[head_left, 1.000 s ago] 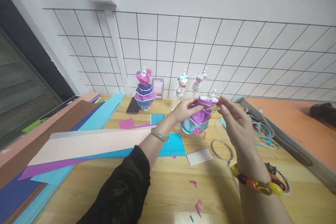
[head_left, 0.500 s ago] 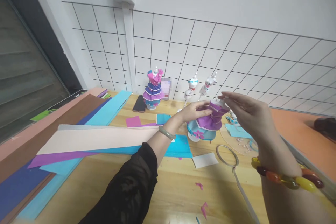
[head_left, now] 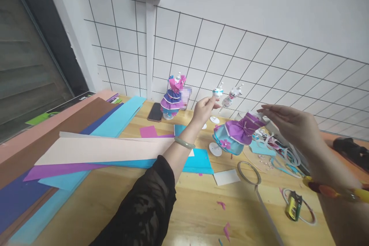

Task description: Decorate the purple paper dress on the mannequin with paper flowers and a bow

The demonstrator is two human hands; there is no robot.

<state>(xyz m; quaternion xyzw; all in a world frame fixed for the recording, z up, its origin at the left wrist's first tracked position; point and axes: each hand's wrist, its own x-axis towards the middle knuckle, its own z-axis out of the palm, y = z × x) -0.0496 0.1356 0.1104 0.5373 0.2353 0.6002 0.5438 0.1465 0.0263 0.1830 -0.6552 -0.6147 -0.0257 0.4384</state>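
Near the far edge of the tabletop (head_left: 190,215), right of its middle: a tilted dress form (head_left: 243,128), in purple over a pale-blue skirt with a pink flower, leaning rightward from a round white base (head_left: 215,149). At its upper end, the right hand (head_left: 291,127), fingertips pressed together and pinching the neck. Beyond and to the left, the left hand (head_left: 203,109), thumb and fingers drawn close in front of a white figure (head_left: 218,92) with blue trim; cannot tell whether gripping or merely overlapping it. Just right of that, a second white figure (head_left: 230,98). Farther left along the far edge, an upright layered dress form (head_left: 173,98), with a phone (head_left: 155,112) lying beside it. Nearer, a white card (head_left: 226,177) and a grey ring (head_left: 240,170). Toward the left edge, long paper sheets (head_left: 109,152). Toward the right edge, a yellow-and-black object (head_left: 294,205).
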